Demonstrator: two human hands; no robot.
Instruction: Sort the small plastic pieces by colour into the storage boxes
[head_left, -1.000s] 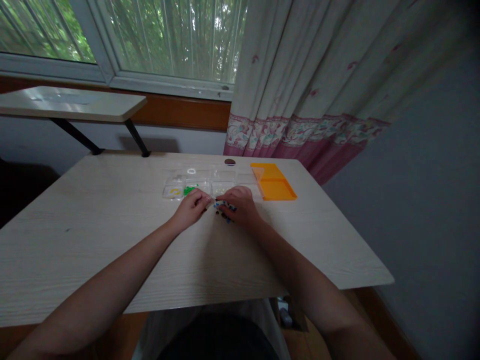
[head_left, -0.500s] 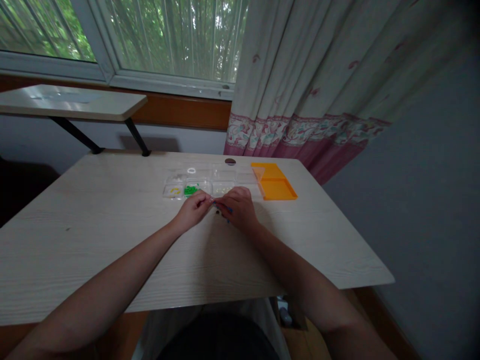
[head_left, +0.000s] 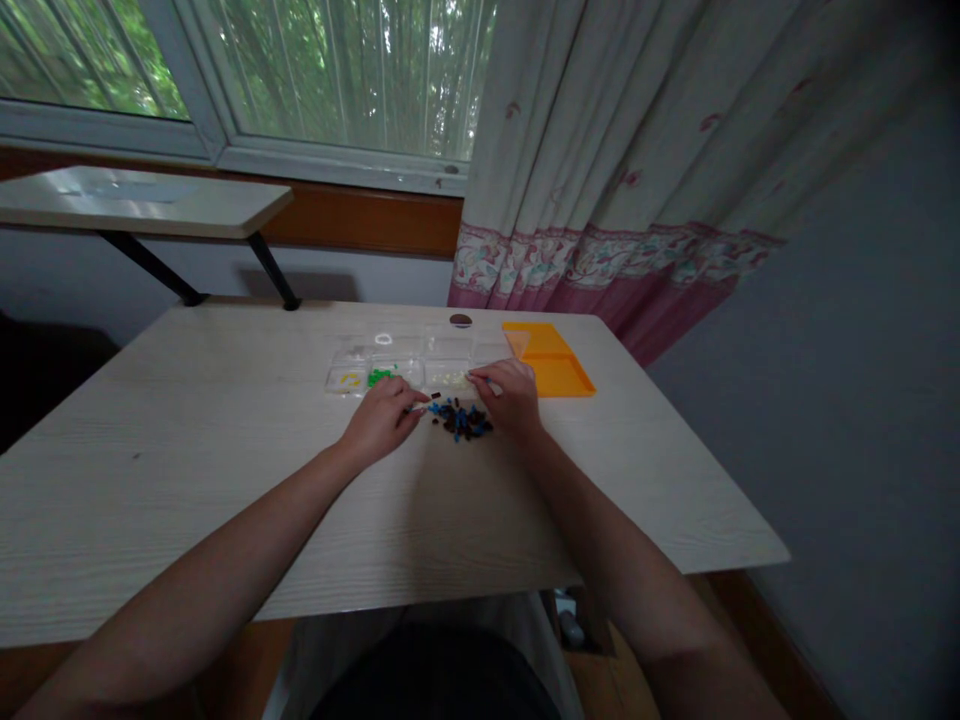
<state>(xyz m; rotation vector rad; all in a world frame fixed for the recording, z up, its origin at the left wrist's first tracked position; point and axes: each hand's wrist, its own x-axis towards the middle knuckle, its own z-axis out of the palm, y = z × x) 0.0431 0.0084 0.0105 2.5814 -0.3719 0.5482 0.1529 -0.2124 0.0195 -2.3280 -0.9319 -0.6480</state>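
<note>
Beads [head_left: 459,418]: dark and blue pile on the counter [head_left: 225,470], just in front of the clear compartment box [head_left: 420,352]. Left hand [head_left: 382,418] is at the pile's left edge, thumb and forefinger pinched together; I can't tell if a bead is in the pinch. Right hand [head_left: 514,396] is loosely open, fingertips at the box's near edge, with the orange tray [head_left: 555,370] just beside it.

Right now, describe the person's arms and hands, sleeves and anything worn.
The left arm and right arm are bare, with no sleeves in view. The left hand and right hand show no gloves, watch or bracelet. Rings are too small to tell in this dim light.
</note>
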